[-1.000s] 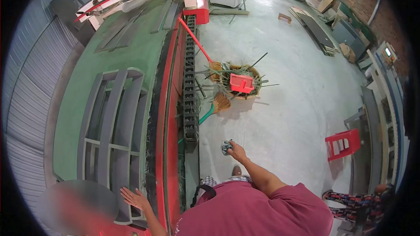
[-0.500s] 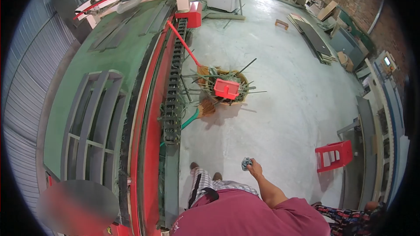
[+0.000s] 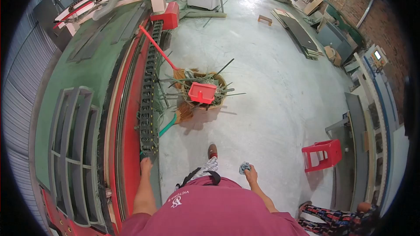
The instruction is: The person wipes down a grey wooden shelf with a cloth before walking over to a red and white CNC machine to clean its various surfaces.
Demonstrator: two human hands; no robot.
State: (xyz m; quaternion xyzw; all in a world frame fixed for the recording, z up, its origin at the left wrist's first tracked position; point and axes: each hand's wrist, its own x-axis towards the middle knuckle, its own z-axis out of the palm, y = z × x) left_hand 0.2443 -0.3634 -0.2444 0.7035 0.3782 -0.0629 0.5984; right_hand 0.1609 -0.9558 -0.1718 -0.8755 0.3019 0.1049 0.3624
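A crumpled grey-blue cloth (image 3: pixel 244 168) sticks out of my right hand (image 3: pixel 251 175), whose fingers are closed around it above the floor. On the other side, my left hand (image 3: pixel 146 164) hangs beside the red-sided machine bed (image 3: pixel 127 148), overlapping the lower end of the black cable chain (image 3: pixel 149 122) in this view. Its back faces up, and its fingers are too small and turned away to show their shape. Ahead stands a round bin (image 3: pixel 222 80) stuffed with strips and offcuts, a red plastic dustpan (image 3: pixel 202 92) lying on top.
Two brooms lean at the bin: one with a red handle (image 3: pixel 157 47), one with a green handle (image 3: pixel 167 126). At right is a red stool (image 3: pixel 322 155), near another person's patterned trousers (image 3: pixel 334 219). A grey slatted frame (image 3: pixel 72 148) lies on the green machine top. Boards (image 3: pixel 297 35) lie farther off.
My left hand has come into view beside the machine. I have stepped forward, and the bin and machine have shifted left in view. The cloth stays in my right hand.
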